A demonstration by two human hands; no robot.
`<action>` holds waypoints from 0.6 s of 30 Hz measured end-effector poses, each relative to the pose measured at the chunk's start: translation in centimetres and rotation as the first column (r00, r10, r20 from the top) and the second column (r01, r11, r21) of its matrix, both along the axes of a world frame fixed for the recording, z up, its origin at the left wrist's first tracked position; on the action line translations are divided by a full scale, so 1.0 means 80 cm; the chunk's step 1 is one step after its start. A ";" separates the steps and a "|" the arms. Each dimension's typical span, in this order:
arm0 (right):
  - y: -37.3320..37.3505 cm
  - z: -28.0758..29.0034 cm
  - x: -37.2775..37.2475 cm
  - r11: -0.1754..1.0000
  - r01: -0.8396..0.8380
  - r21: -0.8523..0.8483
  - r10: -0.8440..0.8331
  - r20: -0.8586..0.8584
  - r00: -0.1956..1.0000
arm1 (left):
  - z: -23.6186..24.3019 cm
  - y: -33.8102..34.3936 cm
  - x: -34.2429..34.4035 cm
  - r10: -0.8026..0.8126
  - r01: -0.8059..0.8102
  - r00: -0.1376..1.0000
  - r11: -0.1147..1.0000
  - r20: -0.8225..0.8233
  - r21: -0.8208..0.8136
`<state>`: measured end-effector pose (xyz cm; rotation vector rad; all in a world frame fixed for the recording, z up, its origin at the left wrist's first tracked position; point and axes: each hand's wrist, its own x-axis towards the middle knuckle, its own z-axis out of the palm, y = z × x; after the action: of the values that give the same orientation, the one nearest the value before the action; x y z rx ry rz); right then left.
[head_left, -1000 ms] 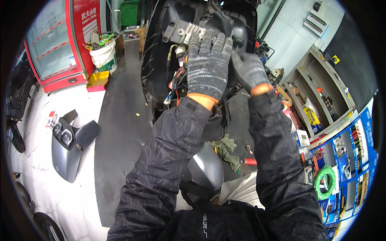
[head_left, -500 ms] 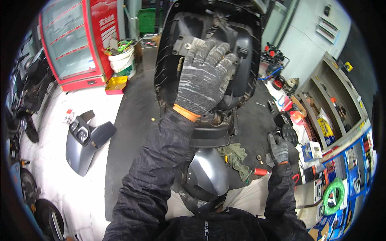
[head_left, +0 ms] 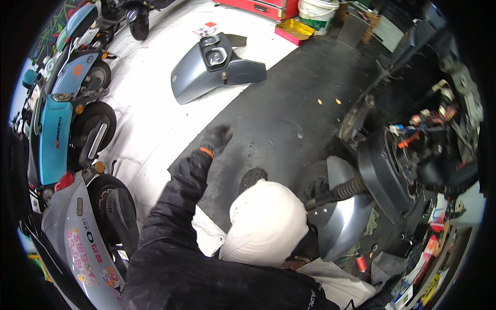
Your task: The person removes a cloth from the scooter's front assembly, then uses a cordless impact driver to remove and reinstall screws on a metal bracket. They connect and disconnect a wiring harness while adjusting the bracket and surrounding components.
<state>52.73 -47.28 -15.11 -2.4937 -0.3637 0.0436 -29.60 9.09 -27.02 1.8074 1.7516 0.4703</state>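
My left hand (head_left: 217,139), in a dark glove with an orange cuff, hangs over the black mat (head_left: 289,111), apart from anything around it. Its fingers are blurred, so I cannot tell how they are held. Beyond it, a grey scooter panel with two lamp-like openings (head_left: 217,72) lies across the white floor and the mat's edge. At the right stands a partly stripped scooter with exposed wiring, a grey front fender (head_left: 338,222), a ribbed black fork boot (head_left: 351,189) and a black body part (head_left: 381,178). My right hand is out of view.
Several parked scooters line the left, among them a turquoise one (head_left: 56,137) and a silver one (head_left: 77,227). A yellow-lined red tray (head_left: 294,32) and a white bucket (head_left: 318,15) stand at the back. A red can (head_left: 360,262) lies near my leg at lower right.
My view has swung left. My left hand has come off the stripped scooter and moved left over the mat. My right hand has gone out of view.
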 end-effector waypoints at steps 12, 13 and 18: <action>0.066 0.023 -0.076 1.000 -0.007 0.025 0.011 -0.162 0.987 | -0.333 0.023 0.095 0.091 -0.095 0.995 0.984 -0.035 -0.148; 0.062 0.027 -0.081 0.999 -0.003 0.038 0.010 -0.172 0.985 | -0.340 0.037 0.102 0.037 -0.045 0.999 0.967 -0.037 -0.252; 0.042 0.023 -0.092 0.996 0.021 0.087 -0.006 -0.166 0.986 | -0.364 0.091 0.134 -0.139 0.043 0.960 0.932 -0.245 -0.359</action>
<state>45.40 -43.90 -13.27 -2.3844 -0.2729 0.2231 -18.87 16.41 -56.10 1.7398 1.7783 -0.1303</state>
